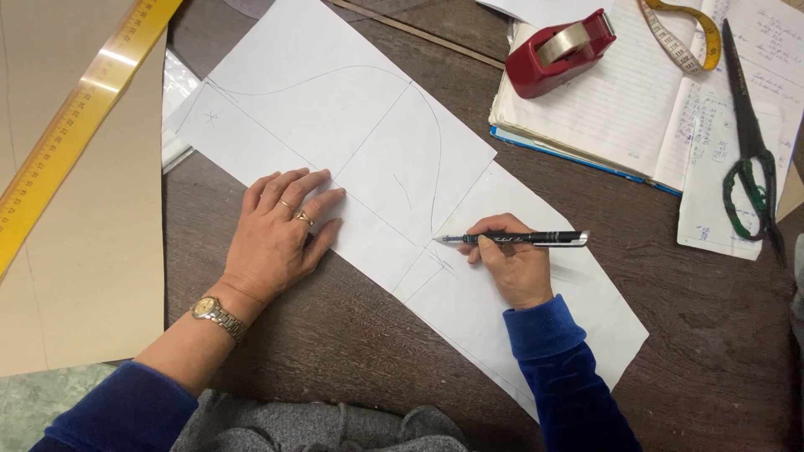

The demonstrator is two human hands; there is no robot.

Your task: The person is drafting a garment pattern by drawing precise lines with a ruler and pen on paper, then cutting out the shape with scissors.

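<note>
Right hand (517, 261) grips a black pen (515, 238), tip on the white paper (352, 142) at frame centre. Left hand (280, 230) lies flat, fingers spread, pinning the paper to the bench (703, 335). Scissors (749, 142) upper right, tape dispenser (565, 50) top.

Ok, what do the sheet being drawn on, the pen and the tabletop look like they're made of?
The sheet looks like thin matte white paper: flat, with pen lines and a taped seam. The pen in the right hand looks like glossy black plastic with a shiny clip, maybe metal. The table looks like dark wood or veneer, with grain showing.
</note>
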